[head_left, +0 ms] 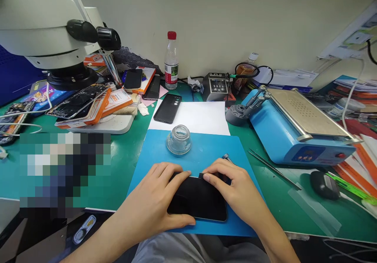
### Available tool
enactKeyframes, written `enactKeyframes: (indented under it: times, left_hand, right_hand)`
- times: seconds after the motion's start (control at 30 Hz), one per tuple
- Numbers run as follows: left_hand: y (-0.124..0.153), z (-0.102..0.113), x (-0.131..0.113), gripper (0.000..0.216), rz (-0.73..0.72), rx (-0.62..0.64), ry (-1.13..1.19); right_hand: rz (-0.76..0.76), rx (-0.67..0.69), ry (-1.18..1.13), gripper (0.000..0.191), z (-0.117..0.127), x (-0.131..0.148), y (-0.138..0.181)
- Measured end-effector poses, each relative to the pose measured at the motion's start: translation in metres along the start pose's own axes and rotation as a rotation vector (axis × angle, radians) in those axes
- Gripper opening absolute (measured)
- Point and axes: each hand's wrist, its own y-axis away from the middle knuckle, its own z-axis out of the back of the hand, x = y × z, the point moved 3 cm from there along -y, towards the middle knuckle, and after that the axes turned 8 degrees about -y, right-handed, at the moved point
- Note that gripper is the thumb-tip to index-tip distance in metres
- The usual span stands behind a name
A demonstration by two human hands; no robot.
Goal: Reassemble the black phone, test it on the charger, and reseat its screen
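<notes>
A smartphone [196,200] with a dark screen lies face up on the blue mat [147,153]. My left hand [160,196] grips its left part, with the thumb at the near edge and the fingers along the far edge. Between thumb and forefinger, my right hand [228,180] pinches a small black flat piece [201,175] against the phone's far edge. The other right fingers curl behind, and what lies under them is partly hidden. Just past that hand, the end of a metallic tool [226,157] shows. A clear glass jar [179,139] stands beyond the phone.
A black phone case [167,108] rests on white paper [203,117]. To the right are tweezers [275,169], a black mouse [324,184] and a blue heating plate machine [300,137]. A microscope [70,39] overhangs stacked phones at left. A bottle [171,64] stands by the wall.
</notes>
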Motion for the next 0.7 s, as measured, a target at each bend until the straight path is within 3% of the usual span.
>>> enactKeyframes:
  times: [0.1,0.23,0.33,0.43,0.5,0.6,0.7]
  left_hand:
    - [0.0,0.0,0.0,0.081,-0.002,0.0,0.009]
    - [-0.001,0.0,0.001,0.085,-0.013,-0.007,0.008]
    - [-0.002,-0.001,0.002,0.086,-0.021,-0.004,0.006]
    - [-0.003,0.0,0.001,0.081,-0.02,0.015,0.012]
    - [-0.004,0.003,-0.001,0.079,-0.033,0.031,-0.013]
    - [-0.009,0.013,-0.003,0.08,-0.116,0.069,-0.086]
    - [-0.02,0.023,-0.002,0.085,-0.256,0.088,-0.131]
  right_hand:
    - [-0.091,0.011,-0.009,0.018,0.001,0.004,-0.005]
    - [-0.091,0.008,-0.045,0.018,-0.001,0.01,-0.007]
    - [-0.031,-0.166,-0.041,0.021,0.01,0.013,0.0]
    - [0.005,-0.43,0.16,0.028,0.034,0.004,0.017]
    - [0.004,-0.536,0.369,0.036,0.052,-0.009,0.028]
    - [0.005,-0.509,0.614,0.046,0.07,-0.028,0.036]
    - [0.105,-0.54,0.744,0.05,0.068,-0.027,0.043]
